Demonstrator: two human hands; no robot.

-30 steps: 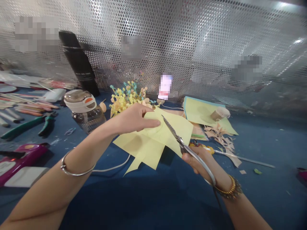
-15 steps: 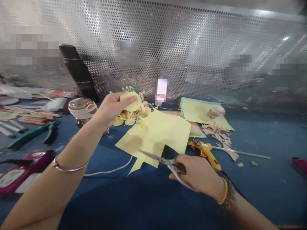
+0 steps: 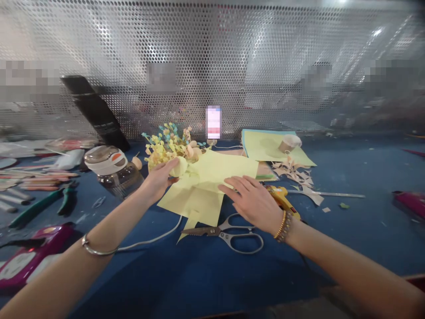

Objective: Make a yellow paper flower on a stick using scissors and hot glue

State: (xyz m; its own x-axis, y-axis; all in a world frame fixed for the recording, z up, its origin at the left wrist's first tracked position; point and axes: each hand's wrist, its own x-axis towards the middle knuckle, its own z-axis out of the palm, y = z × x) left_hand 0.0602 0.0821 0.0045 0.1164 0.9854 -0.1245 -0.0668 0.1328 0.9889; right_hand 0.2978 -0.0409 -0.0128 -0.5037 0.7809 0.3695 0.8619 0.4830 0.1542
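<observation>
A big flat sheet of pale yellow paper lies in the middle of a dark blue table top, and its lower edge has pointy cut bits. At its left side, the left hand holds a small round piece of yellow paper. The left fingers curl around that round piece and pinch it against the thumb. The right hand is open wide and holds nothing. Its spread fingers reach over the edge of the big sheet. Below that hand, a pair of steel scissors with silver loop handles lies on the table, just beside the paper's tip. A yellow glue gun sits just right of the hand. Behind the sheet stands a bunch of small yellow paper flowers. To the left are a clear jar with a white lid and green-handled pliers. A shiny metal sheet full of small holes stands at the back.
</observation>
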